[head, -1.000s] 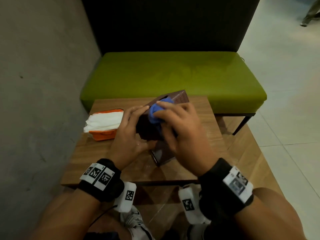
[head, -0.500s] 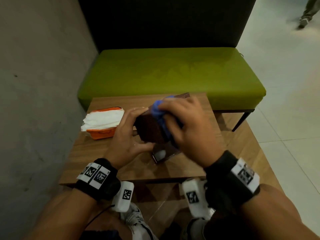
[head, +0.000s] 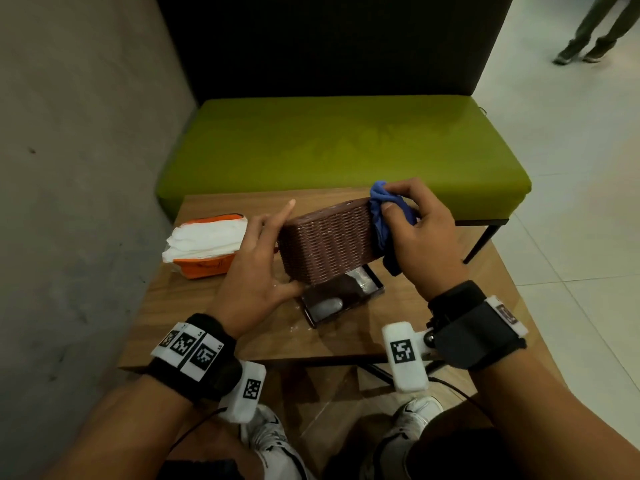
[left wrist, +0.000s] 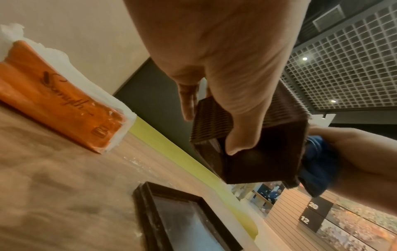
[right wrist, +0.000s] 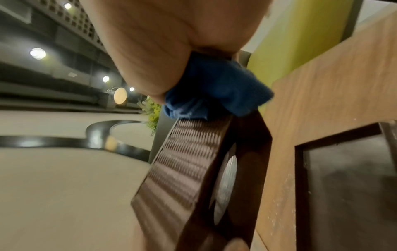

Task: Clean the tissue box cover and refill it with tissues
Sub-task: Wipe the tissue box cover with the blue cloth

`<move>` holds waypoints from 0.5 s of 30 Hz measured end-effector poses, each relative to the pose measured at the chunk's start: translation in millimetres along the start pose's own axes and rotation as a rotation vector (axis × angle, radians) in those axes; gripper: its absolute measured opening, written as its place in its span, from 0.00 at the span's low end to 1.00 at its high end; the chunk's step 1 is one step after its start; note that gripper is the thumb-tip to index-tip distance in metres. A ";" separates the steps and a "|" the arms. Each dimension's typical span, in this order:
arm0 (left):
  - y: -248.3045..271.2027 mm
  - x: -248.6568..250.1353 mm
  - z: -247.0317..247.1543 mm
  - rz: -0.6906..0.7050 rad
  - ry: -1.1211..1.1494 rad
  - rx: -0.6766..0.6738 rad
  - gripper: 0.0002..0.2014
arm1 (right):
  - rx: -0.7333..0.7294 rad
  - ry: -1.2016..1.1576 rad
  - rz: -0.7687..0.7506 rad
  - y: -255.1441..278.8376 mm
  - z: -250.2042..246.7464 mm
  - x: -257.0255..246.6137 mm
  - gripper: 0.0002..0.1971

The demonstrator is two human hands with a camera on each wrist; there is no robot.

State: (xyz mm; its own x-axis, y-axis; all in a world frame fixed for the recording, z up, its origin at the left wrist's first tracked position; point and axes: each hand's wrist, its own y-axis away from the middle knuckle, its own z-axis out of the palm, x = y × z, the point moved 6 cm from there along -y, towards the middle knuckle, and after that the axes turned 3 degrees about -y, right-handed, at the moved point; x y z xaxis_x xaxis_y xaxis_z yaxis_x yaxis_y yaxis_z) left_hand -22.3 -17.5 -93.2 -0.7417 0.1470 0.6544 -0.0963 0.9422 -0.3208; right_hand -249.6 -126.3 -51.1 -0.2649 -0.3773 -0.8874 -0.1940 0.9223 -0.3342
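Brown woven tissue box cover gripped at left end by left hand; right hand clutches bunched blue cloth at right end. Wipe along weave, keep cover braced.

The brown woven tissue box cover has turned. Before, one short end faced the person and it looked small and dark. Now its long woven side faces the person, and it is held up above the flat dark base tray. More of that tray shows now.

The right hand has moved with the bunched blue cloth. Before, the cloth was on the top of the cover, near its middle. Now it is pressed on the cover's right end.

The left hand has opened out more. Its pointing finger now sticks up past the cover's left end, and its thumb is under the cover.
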 end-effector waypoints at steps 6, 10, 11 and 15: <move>-8.7 8.9 3.5 -0.011 0.134 -0.045 0.49 | 0.159 0.125 -0.215 15.9 8.0 -32.1 0.09; -10.8 15.2 -7.3 0.019 -0.007 -0.053 0.48 | 0.174 0.132 -0.205 22.6 9.2 -30.7 0.10; -11.1 16.3 -9.5 0.024 -0.071 -0.034 0.49 | 0.174 0.126 -0.196 24.7 9.9 -30.0 0.10; -8.7 20.1 -4.2 0.043 -0.180 -0.030 0.55 | 0.173 0.181 -0.203 30.7 15.2 -36.8 0.12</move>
State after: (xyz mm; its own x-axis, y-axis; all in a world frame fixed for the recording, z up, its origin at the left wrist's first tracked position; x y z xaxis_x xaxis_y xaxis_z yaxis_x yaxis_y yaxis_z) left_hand -33.5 -21.5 -74.3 -0.8518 0.1335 0.5065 -0.0444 0.9451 -0.3237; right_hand -231.5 -82.8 -33.6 -0.4036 -0.5498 -0.7313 -0.1003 0.8211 -0.5619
